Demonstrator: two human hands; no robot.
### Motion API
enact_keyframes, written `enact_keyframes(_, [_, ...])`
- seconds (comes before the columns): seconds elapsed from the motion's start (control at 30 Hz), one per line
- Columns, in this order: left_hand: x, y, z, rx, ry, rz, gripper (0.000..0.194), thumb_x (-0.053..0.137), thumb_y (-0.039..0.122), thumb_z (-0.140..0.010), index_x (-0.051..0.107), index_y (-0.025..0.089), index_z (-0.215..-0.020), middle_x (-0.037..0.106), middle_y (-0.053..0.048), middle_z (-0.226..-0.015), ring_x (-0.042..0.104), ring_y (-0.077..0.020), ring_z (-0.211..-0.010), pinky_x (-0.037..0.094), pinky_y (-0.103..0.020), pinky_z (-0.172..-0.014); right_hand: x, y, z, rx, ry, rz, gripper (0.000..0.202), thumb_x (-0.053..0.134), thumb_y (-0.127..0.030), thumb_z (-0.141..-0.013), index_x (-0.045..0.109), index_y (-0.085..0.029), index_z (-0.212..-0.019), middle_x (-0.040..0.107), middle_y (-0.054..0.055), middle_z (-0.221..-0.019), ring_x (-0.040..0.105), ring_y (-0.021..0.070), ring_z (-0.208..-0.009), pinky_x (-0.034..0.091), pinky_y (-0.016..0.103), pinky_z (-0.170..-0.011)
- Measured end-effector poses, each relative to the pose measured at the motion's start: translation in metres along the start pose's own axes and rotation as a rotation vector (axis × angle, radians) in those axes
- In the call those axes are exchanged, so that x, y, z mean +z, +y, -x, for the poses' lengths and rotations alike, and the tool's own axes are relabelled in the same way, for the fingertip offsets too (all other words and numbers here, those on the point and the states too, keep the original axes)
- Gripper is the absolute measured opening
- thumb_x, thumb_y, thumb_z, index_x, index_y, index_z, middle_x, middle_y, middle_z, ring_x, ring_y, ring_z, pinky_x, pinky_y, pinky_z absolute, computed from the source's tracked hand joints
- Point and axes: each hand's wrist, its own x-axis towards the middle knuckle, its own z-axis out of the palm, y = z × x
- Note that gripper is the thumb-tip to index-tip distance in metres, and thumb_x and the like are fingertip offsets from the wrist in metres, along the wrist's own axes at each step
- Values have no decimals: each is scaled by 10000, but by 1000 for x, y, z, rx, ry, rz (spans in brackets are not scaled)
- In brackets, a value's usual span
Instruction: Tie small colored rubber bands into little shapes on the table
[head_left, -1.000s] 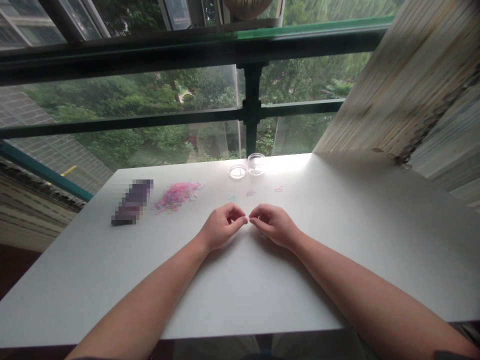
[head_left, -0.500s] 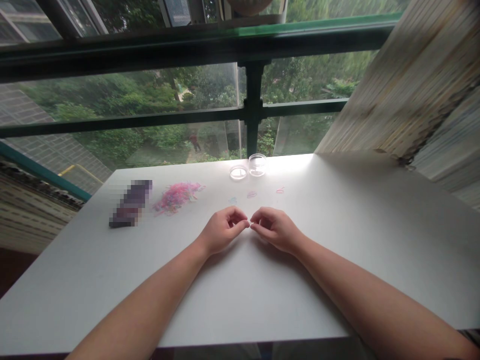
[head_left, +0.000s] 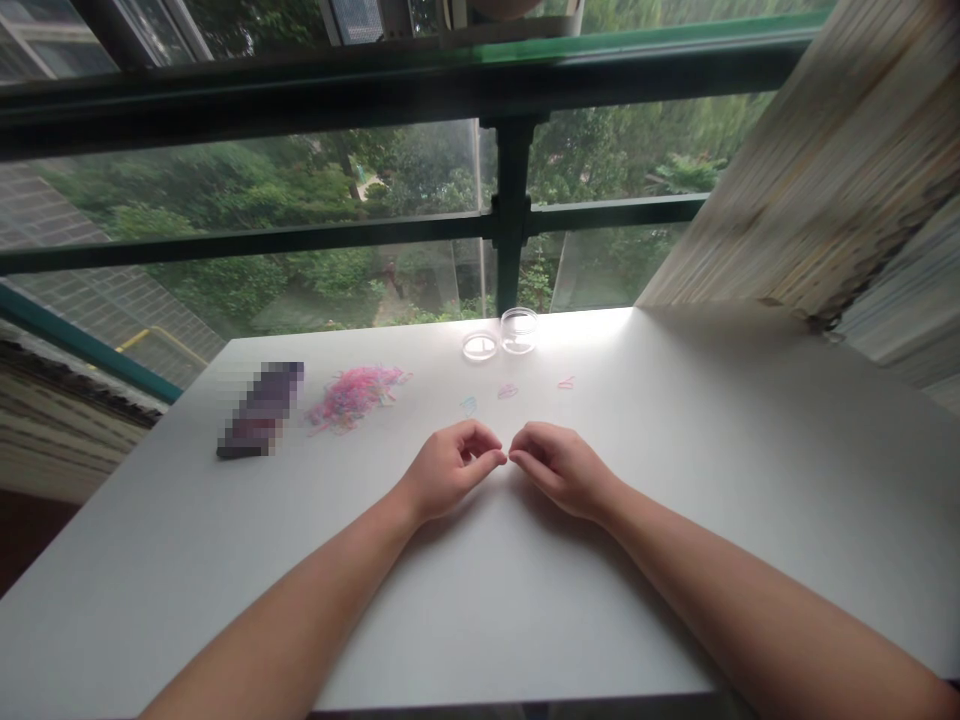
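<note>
My left hand (head_left: pixel 459 468) and my right hand (head_left: pixel 559 466) meet fingertip to fingertip, just above the white table. Each has thumb and forefinger pinched together; whatever lies between them is too small to make out. Just beyond the hands lie little groups of thin coloured loops: a bluish-green one (head_left: pixel 469 405), a pink one (head_left: pixel 508 391) and another pink one (head_left: pixel 565 383). Farther left is a loose heap of similar thin pieces (head_left: pixel 356 397), mostly pink with some blue and pale ones.
At the table's (head_left: pixel 420 620) far edge stand a clear round container (head_left: pixel 519 332) and a shallow clear lid (head_left: pixel 480 347). A dark, pixelated oblong object (head_left: pixel 262 410) lies at left. Behind are a green-framed window (head_left: pixel 512 180) and a curtain (head_left: pixel 780 180) at right.
The view has shifted slightly, moving hands and nearby things a little right and down in the picture. Both hands keep their pinch; the gap between their fingertips looks slightly different.
</note>
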Motion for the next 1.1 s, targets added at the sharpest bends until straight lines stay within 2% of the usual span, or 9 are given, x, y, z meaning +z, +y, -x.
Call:
enact_keyframes(0.3, [1,3,4,5,-60,-50,179,588,335,-779,640,181,-854,668,-21,-799,571,-122,-694,427,-224,-621,1,0,2,17,-1,-17,68,502,-192,-813,538,-182,-756,531,-12,-643,449,102,-582,365,228,-561])
enact_keyframes(0.67, [0,7,6,-42,-83,-73,182,554,333,-786,654,181,-781,659,-12,-722,509,-112,-602,395,-221,-571,1,-5,6,26,-33,-48,78,488,-185,-818,542,-189,-761,542,-2,-655,458,109,-592,376,236,-570])
enact_keyframes(1.1, [-1,7,10,-24,-96,-67,163,549,316,-793,625,173,-774,635,-16,-718,526,-116,-638,405,-225,-590,-1,-6,9,41,-51,-74,54,517,-162,-788,547,-190,-753,533,-12,-640,443,100,-572,365,227,-546])
